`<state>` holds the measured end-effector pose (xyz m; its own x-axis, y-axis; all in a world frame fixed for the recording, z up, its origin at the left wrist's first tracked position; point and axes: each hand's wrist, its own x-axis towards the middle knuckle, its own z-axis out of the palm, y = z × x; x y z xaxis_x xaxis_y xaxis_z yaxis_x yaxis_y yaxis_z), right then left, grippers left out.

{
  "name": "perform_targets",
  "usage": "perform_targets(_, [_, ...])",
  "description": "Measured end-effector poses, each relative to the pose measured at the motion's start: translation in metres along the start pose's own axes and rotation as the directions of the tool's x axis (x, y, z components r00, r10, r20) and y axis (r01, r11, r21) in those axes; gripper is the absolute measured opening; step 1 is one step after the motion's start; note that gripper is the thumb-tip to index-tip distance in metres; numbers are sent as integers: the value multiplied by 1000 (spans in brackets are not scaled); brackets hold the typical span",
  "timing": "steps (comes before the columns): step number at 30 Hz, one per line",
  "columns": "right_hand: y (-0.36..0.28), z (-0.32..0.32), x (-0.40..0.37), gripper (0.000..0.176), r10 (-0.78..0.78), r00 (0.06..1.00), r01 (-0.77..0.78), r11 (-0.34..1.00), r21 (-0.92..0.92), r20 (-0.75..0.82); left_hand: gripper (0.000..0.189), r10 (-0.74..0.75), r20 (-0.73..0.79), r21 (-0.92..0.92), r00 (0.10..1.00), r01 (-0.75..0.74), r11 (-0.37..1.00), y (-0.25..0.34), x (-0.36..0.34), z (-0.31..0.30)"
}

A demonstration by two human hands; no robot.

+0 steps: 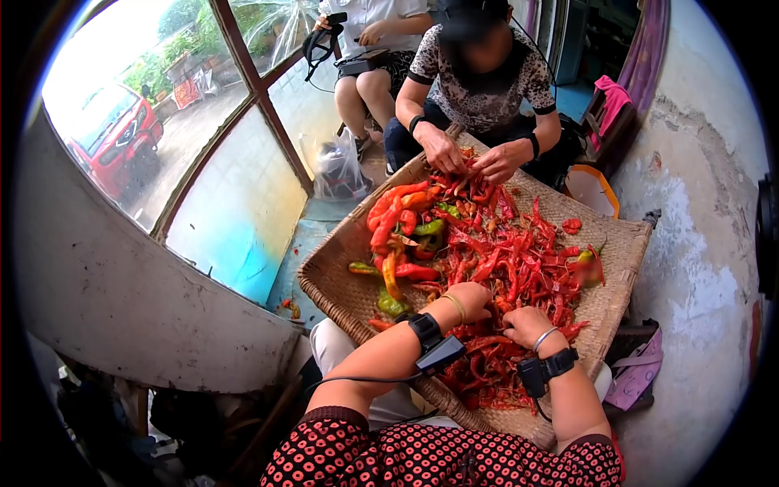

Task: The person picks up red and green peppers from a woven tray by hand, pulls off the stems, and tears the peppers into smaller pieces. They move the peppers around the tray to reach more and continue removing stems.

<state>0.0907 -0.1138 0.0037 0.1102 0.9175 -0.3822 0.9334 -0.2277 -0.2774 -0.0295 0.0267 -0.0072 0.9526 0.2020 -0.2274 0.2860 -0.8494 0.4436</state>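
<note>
A large woven tray (596,209) holds many red chili peppers (527,252), dried-looking in the middle and on the right. Larger fresh peppers (392,215), red, orange and green, lie on its left side. My left hand (468,303) is over the near middle of the heap, fingers curled among the red chilies; what they hold is hidden. Just right of it, my right hand (526,326) bends its fingers onto the chilies, with no clear view of what is between them. Both wrists carry black devices.
Across the tray a seated person (487,89) has both hands on the chilies at the far edge. Another person (377,49) sits behind, holding a black strap. A plastic bag (337,166) stands beyond the tray's left side. Walls flank the tray; an orange-rimmed container (591,188) is at right.
</note>
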Motion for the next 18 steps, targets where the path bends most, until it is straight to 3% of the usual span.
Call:
perform_targets(9, [0,-11,-5,18,-9,993,20,996,89,-115,26,11,4,-10,1000,-11,1000,-2,1,3])
perform_targets(11, [10,-11,-5,16,-44,956,125,955,270,-290,26,30,-7,-16,1000,-30,999,-2,1,3])
perform_targets(12, [12,-12,-6,16,-44,956,125,955,269,-289,26,21,0,16,1000,-21,1000,1,-1,0])
perform_targets(14, [14,-20,-11,13,-14,924,211,851,481,-381,27,12,5,48,1000,-12,999,3,-1,-3])
perform_targets(15, [10,-27,-15,12,90,963,111,725,680,-253,28,38,-73,-80,997,-44,996,4,0,-3])
perform_targets(16, [11,-29,-15,12,91,963,110,725,680,-253,30,55,-152,-204,987,-85,975,5,1,-4])
perform_targets(17, [12,-30,-16,12,149,955,88,680,728,-255,30,55,-152,-204,987,-86,975,6,1,-4])
perform_targets(18, [13,-31,-16,11,207,945,69,630,773,-253,30,59,-226,-354,972,-138,925,7,2,-4])
